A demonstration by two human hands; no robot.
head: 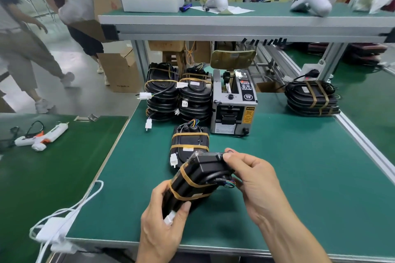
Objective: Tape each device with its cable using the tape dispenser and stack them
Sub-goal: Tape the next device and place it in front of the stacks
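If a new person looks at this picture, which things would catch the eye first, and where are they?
First, the black taped device held by both hands, the left hand and right hand, above the near green mat. Behind it stands the silver tape dispenser, with two stacks of taped devices to its left.

Left hand point(164, 218) grips near end of black device point(198, 179), thumb over white plug point(168, 219). Right hand point(254, 179) pinches far end, cable point(215, 176) under fingers. Two tan tape bands wrap device. Just beyond fingertips, taped device point(190, 145) lies flat on mat point(277, 177). Farther beyond: dispenser point(234, 104), two stacks point(177, 94). Far right of right hand, third stack point(312, 98).
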